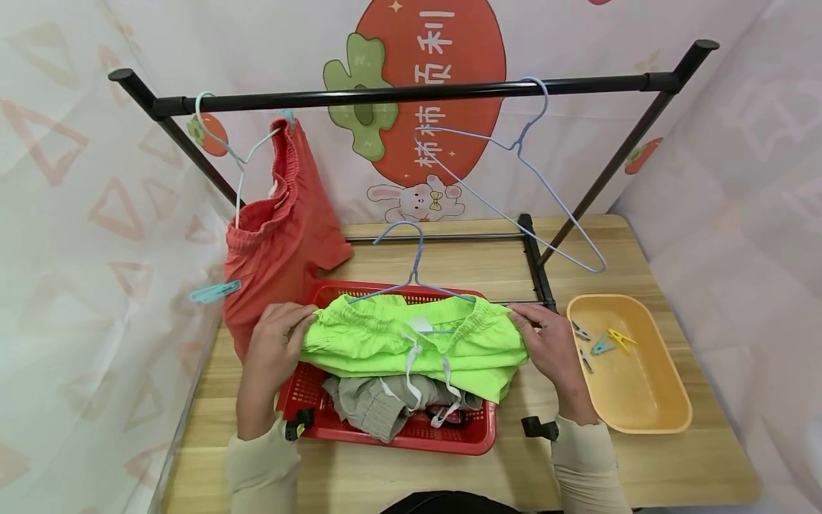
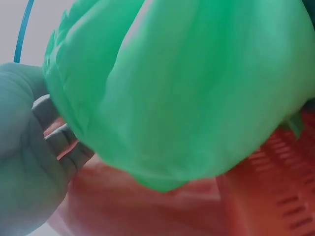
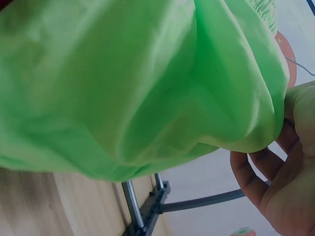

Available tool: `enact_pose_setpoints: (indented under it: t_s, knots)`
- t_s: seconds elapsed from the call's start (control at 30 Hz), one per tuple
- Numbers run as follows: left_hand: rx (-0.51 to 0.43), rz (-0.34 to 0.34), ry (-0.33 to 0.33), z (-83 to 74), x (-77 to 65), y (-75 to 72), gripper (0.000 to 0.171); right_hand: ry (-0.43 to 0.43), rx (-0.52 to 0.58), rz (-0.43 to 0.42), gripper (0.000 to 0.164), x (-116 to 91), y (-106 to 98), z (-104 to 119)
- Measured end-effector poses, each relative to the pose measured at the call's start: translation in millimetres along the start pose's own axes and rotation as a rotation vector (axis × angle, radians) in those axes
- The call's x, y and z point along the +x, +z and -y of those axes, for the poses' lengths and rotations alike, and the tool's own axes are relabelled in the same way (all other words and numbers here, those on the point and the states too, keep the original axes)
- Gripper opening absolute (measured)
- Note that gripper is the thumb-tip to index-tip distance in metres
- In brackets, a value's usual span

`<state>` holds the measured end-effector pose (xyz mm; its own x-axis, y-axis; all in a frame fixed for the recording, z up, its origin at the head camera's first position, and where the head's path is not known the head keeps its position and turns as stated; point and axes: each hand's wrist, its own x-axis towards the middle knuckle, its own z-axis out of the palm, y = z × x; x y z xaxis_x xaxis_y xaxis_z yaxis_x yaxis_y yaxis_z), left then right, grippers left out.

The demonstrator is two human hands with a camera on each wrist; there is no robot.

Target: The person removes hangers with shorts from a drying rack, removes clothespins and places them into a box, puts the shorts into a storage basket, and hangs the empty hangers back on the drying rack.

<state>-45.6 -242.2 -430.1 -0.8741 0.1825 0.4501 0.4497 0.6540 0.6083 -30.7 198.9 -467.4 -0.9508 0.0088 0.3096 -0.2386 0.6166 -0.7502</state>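
This was a curtained-off laundry corner, though whether in a home or a studio could not be told: cartoon-printed sheets (image 1: 77, 300) hung at far, left and right of a wood-grain table (image 1: 713, 464), with a black clothes rack (image 1: 308, 99), garments (image 1: 372, 357), a red basket (image 1: 417, 444) and, at right, a tray (image 1: 636, 400) of pegs (image 1: 620, 340)

Head cam: abv near edge, looks fwd + down; widest view, incl. table (image 1: 706, 457) & rack (image 1: 385, 95).
L wrist cam: v. close at L hand (image 1: 272, 343), faces grn shorts (image 1: 372, 350), basket (image 2: 275, 196) on R.
R wrist cam: v. close at R hand (image 1: 549, 343), tilted, rack foot (image 3: 151, 206) beyond.
Wrist overlap: grn shorts.
Head + L wrist: basket.
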Motion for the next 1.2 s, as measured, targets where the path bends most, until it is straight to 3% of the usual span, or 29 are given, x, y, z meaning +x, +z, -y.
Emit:
enact_pose_setpoints:
  t_s: [0.23, 0.33, 0.77, 1.0, 1.2]
  knots:
    - [-0.028, 0.129, -0.013, -3.5, 6.9, 8.7, 0.008, -0.006, -0.014, -0.017, 0.017, 2, 0, 6]
    - [-0.030, 0.153, -0.020, -7.5, 10.7, 10.3, 0.008, -0.006, -0.013, -0.026, 0.016, 2, 0, 8]
    - [-0.058, 0.061, 0.030, -20.5, 24.4, 23.8, 0.010, -0.008, -0.046, -0.037, 0.016, 4, 0, 18]
    - [-0.102, 0.051, 0.060, -25.6, 30.9, 32.4, 0.012, -0.029, 0.001, -0.014, 0.015, 6, 4, 22]
    - [-0.136, 0.020, 0.034, -25.9, 29.0, 35.3, 0.009, -0.029, 0.059, 0.001, 0.016, 4, 5, 20]
